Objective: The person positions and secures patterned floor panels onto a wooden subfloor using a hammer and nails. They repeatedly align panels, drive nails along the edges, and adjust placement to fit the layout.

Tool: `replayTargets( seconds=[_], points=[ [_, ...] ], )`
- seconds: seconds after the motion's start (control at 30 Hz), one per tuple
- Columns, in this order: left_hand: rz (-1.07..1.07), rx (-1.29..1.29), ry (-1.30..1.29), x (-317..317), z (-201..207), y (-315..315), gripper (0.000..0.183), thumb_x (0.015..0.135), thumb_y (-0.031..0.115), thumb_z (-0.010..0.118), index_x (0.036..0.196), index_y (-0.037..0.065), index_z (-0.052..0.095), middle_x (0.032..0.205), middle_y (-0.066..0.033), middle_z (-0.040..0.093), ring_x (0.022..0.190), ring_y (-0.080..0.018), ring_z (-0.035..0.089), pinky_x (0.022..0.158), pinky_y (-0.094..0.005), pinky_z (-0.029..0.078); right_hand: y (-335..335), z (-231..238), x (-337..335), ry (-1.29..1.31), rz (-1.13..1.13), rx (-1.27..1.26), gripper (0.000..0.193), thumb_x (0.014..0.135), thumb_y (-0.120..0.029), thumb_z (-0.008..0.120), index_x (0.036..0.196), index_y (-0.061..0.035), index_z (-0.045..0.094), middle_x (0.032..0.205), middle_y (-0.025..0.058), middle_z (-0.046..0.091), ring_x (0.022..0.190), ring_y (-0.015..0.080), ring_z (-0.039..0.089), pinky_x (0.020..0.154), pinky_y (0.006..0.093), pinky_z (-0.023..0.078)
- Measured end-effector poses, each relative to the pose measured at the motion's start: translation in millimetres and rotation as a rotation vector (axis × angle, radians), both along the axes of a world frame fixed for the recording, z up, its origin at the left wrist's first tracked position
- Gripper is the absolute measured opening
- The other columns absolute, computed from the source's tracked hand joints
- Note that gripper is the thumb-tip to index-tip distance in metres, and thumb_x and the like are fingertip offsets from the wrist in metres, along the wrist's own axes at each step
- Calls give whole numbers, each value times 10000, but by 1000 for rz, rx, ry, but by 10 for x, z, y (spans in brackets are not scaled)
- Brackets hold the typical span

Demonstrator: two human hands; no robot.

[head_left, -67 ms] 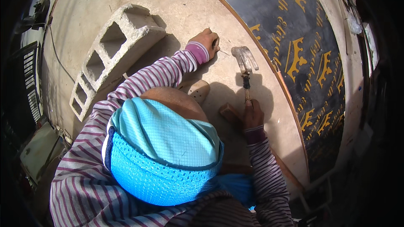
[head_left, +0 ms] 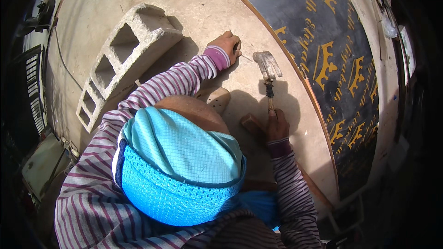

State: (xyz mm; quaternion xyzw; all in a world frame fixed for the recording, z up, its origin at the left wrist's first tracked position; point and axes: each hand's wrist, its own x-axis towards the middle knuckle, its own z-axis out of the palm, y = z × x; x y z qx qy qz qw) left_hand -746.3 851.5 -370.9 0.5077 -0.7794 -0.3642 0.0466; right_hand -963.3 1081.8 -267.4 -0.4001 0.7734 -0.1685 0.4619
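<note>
My left hand (head_left: 224, 47) rests low over the concrete floor, its thumb and fingers pinched together. A thin nail (head_left: 247, 57) pokes out from the fingertips toward the hammer; the rest of it is hidden by the hand. In my right hand (head_left: 278, 126) is a claw hammer (head_left: 266, 66), gripped by its handle, which has a dark wrapping just under the metal head. The head hangs just to the right of the nail, apart from it. Beside the right hand lies a short reddish-brown piece of wood (head_left: 252, 124).
A hollow concrete block (head_left: 121, 60) lies at the left, beyond my left forearm. On the right, a dark board (head_left: 304, 32) with gold crown print has a wooden edge. My clog (head_left: 216, 99) is on the floor (head_left: 198, 4) below my left hand. Blue cloth (head_left: 180, 166) covers the lower middle.
The hammer head has shifted very slightly to the left. My left hand and the nail stay where they were.
</note>
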Motion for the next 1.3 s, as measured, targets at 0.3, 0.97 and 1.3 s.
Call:
replayTargets(
  seconds=[0.3,0.97,1.3],
  points=[
    [-40,20,-77,-3,56,-66,316,858,264,745,1116,96,671,1093,-133,602,1043,-319,633,913,-397,521,-109,-63,138,129,139,-54,307,1009,-329,530,1107,-47,602,872,246,659,822,487,648,671,521,501],
    [-534,-479,108,67,75,46,207,896,150,554,1060,40,615,1034,-98,617,993,-250,615,855,-362,526,526,6,-314,221,-27,70,301,1027,-313,493,1067,-45,624,742,196,641,661,346,660,595,448,481],
    [659,-9,748,-300,295,-1088,232,989,91,578,1203,35,645,901,-68,677,793,-149,630,749,-308,532,338,148,-201,-9,-197,32,279,1026,-268,512,1018,-20,642,785,146,636,719,247,624,670,374,485]
  ],
)
